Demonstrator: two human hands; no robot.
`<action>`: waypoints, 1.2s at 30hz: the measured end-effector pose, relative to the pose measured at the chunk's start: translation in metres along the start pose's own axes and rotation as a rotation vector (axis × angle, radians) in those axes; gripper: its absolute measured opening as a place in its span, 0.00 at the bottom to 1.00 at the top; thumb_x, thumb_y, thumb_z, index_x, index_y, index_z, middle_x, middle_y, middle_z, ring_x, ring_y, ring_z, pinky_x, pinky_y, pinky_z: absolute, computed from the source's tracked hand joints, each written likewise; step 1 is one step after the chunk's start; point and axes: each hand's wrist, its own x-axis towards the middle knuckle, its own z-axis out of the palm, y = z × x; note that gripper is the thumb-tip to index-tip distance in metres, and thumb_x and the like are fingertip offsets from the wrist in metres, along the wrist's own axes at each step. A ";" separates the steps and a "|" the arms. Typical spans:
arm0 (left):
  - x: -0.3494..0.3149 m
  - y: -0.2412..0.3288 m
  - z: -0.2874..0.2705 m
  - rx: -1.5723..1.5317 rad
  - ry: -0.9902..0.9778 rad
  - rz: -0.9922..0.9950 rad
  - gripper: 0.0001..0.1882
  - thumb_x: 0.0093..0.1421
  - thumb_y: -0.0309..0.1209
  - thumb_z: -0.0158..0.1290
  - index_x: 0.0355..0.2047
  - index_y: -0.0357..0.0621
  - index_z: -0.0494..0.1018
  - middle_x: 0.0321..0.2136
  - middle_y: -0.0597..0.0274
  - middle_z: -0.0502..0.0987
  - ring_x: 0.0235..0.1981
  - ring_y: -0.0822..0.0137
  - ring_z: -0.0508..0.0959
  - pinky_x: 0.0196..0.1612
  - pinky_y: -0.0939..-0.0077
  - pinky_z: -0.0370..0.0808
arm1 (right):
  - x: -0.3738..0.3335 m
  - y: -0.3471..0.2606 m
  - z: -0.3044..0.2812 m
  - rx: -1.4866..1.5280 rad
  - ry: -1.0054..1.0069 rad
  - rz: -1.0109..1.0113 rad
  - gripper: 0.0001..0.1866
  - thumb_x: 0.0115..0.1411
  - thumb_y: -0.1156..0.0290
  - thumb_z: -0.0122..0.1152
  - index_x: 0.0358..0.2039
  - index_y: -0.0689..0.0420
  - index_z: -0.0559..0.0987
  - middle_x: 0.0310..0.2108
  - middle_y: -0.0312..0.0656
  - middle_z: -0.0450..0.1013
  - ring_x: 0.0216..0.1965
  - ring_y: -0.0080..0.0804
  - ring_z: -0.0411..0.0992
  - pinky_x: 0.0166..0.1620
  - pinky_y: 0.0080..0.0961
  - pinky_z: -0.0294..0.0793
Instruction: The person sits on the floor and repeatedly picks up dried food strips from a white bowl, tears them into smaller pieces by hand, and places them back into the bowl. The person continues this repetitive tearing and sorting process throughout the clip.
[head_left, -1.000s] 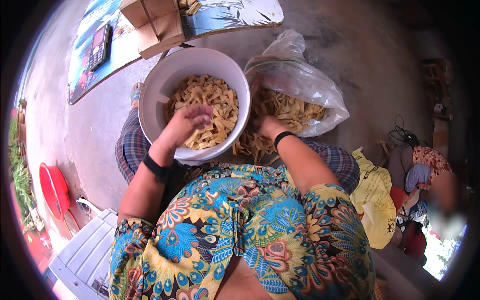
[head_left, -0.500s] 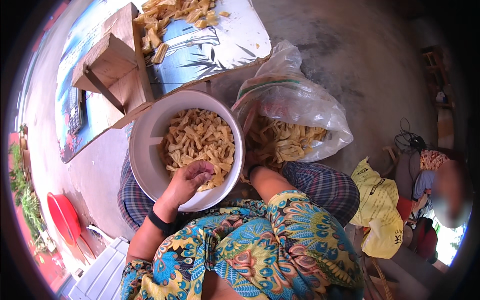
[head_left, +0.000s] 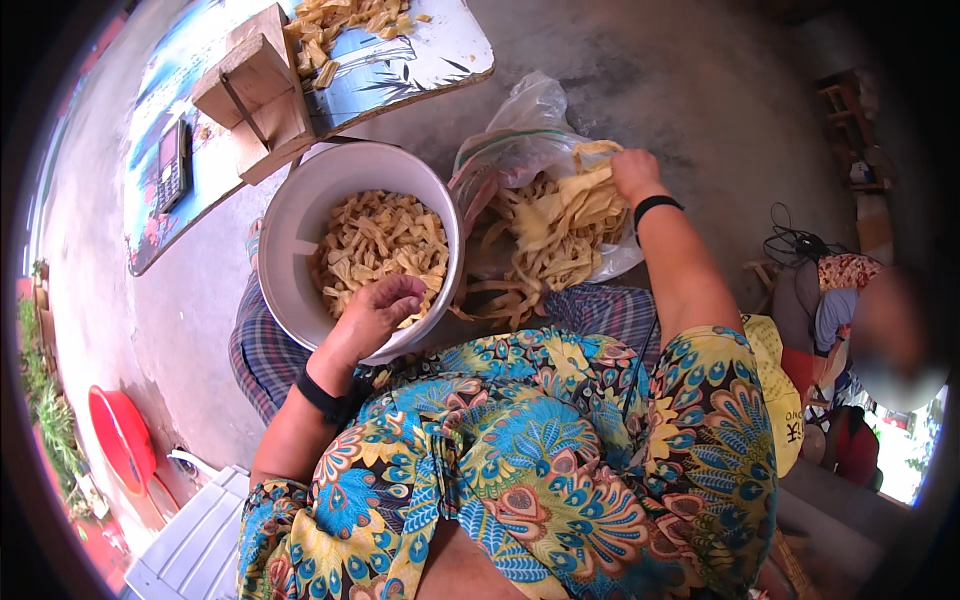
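Note:
My right hand [head_left: 636,176] is closed on a bunch of long, limp yellowish strips [head_left: 590,195], lifted at the far right of a clear plastic bag [head_left: 535,110]. More strips hang and tangle below it, over the bag's mouth and near my knee. Just left of the bag stands a white bucket [head_left: 282,250], partly filled with short, knotted-looking yellowish pieces [head_left: 385,245]. Above the near side of these pieces, my left hand [head_left: 380,308] has its fingers curled together. Whether anything is pinched in them is hidden.
A low table [head_left: 400,75] at the far left bears a wooden block frame [head_left: 262,100] with a thin bar, a keypad phone [head_left: 172,168] and a pile of yellowish pieces [head_left: 335,30]. A red basin [head_left: 122,440] stands at left. Another person [head_left: 850,300] sits at right beside a yellow bag [head_left: 775,390].
My right hand has come out from beside the bucket and swung up and right, drawing strips out of the bag. My left hand stays over the bucket. The view has shifted slightly.

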 end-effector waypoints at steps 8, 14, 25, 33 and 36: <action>-0.008 -0.001 -0.007 0.026 0.008 0.010 0.11 0.61 0.26 0.51 0.43 0.36 0.73 0.33 0.64 0.77 0.35 0.74 0.75 0.43 0.77 0.73 | -0.004 0.000 0.009 0.697 -0.159 0.127 0.21 0.50 0.69 0.66 0.46 0.49 0.77 0.29 0.39 0.76 0.22 0.33 0.73 0.28 0.32 0.74; -0.013 0.010 -0.013 -0.013 0.014 0.018 0.11 0.61 0.25 0.51 0.43 0.35 0.73 0.33 0.65 0.77 0.35 0.74 0.75 0.41 0.78 0.73 | -0.022 0.003 -0.038 1.253 0.040 0.254 0.11 0.59 0.67 0.58 0.41 0.56 0.76 0.20 0.35 0.69 0.15 0.22 0.63 0.17 0.23 0.66; -0.012 0.047 -0.018 -0.045 -0.041 0.105 0.10 0.62 0.26 0.51 0.42 0.35 0.73 0.33 0.66 0.76 0.34 0.74 0.75 0.41 0.79 0.74 | -0.062 0.058 -0.260 1.703 0.849 -0.042 0.13 0.62 0.60 0.54 0.31 0.59 0.75 0.17 0.32 0.67 0.13 0.19 0.62 0.13 0.19 0.61; -0.009 0.067 -0.022 -0.128 -0.067 0.133 0.09 0.63 0.25 0.48 0.42 0.35 0.73 0.34 0.65 0.76 0.34 0.73 0.75 0.40 0.79 0.73 | -0.083 0.148 -0.391 1.794 1.341 -0.209 0.13 0.63 0.59 0.55 0.30 0.56 0.77 0.21 0.36 0.71 0.19 0.26 0.67 0.22 0.24 0.66; 0.015 0.082 -0.003 -0.041 -0.147 0.172 0.09 0.63 0.24 0.48 0.43 0.36 0.72 0.33 0.66 0.76 0.33 0.76 0.73 0.40 0.80 0.72 | -0.102 0.173 -0.411 1.865 1.398 -0.462 0.09 0.62 0.65 0.56 0.29 0.57 0.76 0.23 0.37 0.72 0.23 0.28 0.70 0.27 0.25 0.72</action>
